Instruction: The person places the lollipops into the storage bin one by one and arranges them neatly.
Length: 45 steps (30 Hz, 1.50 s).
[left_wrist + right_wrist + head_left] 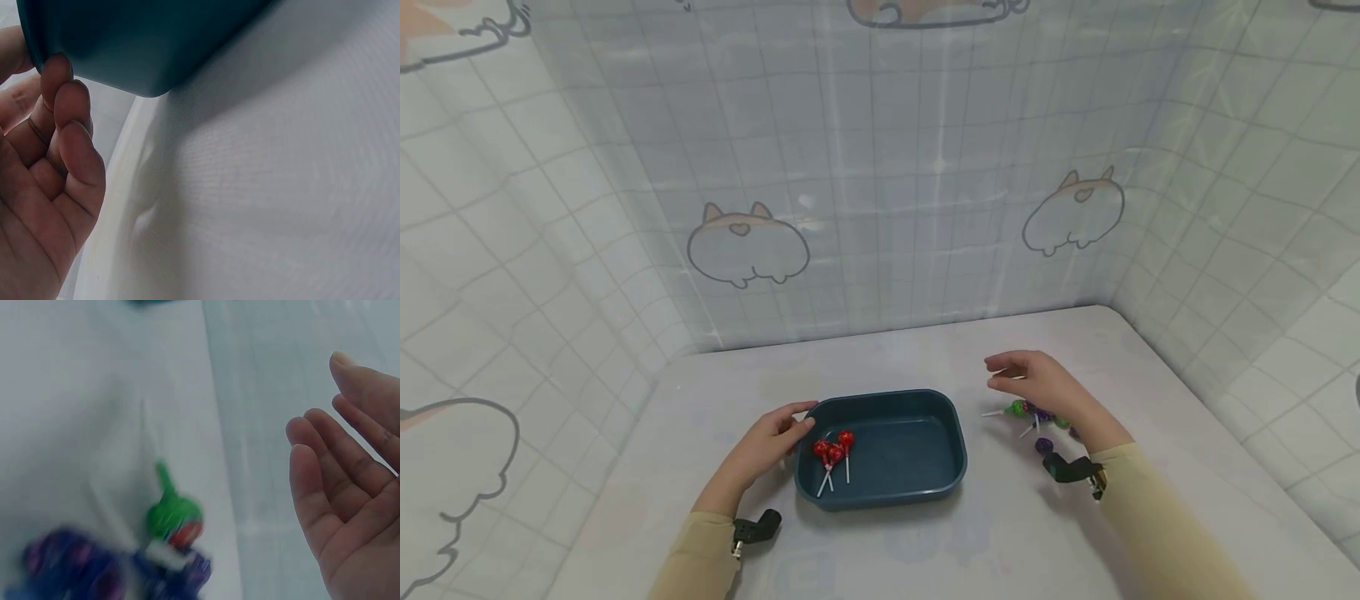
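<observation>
Left fingers (pixel 72 107) pinching blue tray (pixel 910 458), right fingers (pixel 306 472) loosely parted, red lollipops (pixel 837 454) inside, head view only

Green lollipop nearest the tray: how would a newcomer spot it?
On the white table, find the dark blue tray. Right of it, by the right hand, lies a lollipop cluster. The green lollipop sits closest to the tray, its white stick pointing that way.

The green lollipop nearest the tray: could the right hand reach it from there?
Probably yes: the right hand looks empty and is close by, with nothing visible between it and the green lollipop. Purple lollipops crowd the candy end, but the stick points clear.
</observation>
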{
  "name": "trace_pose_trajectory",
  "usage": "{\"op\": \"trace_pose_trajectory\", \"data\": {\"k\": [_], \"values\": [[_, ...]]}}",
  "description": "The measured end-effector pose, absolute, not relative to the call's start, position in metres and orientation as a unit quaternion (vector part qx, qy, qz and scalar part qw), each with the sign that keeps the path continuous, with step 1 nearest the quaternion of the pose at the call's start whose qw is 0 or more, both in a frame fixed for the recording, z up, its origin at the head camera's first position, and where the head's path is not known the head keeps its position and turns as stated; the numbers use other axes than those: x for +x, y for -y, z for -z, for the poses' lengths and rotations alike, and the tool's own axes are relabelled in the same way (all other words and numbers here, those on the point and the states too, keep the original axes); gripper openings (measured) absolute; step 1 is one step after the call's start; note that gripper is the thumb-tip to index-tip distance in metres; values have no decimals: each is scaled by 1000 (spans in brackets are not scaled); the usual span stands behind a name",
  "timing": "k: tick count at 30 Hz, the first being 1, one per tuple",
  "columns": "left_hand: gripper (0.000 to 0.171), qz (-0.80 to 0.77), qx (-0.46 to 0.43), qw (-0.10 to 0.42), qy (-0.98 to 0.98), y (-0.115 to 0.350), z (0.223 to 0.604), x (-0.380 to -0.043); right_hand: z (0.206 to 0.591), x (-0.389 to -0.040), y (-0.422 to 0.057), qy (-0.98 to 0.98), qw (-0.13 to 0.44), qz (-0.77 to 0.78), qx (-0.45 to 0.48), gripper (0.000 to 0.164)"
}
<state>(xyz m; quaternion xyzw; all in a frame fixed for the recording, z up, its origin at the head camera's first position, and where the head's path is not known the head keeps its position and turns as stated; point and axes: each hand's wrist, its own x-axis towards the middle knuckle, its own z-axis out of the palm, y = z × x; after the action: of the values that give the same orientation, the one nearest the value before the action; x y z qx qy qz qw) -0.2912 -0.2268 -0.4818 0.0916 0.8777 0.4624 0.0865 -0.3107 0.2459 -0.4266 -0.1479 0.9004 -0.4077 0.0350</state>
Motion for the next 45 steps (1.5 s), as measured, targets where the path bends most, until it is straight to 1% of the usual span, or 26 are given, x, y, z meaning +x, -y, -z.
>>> {"op": "trace_pose_trajectory", "data": {"k": [11, 18, 24, 30, 40, 45], "values": [[46, -467, 97, 87, -875, 229, 484, -293, 457, -297, -284, -905, 18, 400, -146, 50], [45, -470, 101, 91, -872, 228, 487, -293, 477, -293, -293, -919, 13, 368, -141, 47], [44, -469, 98, 86, -874, 227, 485, -292, 477, -295, -288, -939, -1, 310, -151, 42], [44, -464, 93, 82, -877, 227, 484, -291, 473, -298, -283, -951, 10, 260, -169, 39], [47, -464, 93, 84, -877, 227, 480, -291, 468, -301, -275, -956, 23, 222, -188, 34], [47, -462, 93, 83, -878, 227, 480, -291, 468, -302, -275, -956, 11, 235, -177, 32]]}}
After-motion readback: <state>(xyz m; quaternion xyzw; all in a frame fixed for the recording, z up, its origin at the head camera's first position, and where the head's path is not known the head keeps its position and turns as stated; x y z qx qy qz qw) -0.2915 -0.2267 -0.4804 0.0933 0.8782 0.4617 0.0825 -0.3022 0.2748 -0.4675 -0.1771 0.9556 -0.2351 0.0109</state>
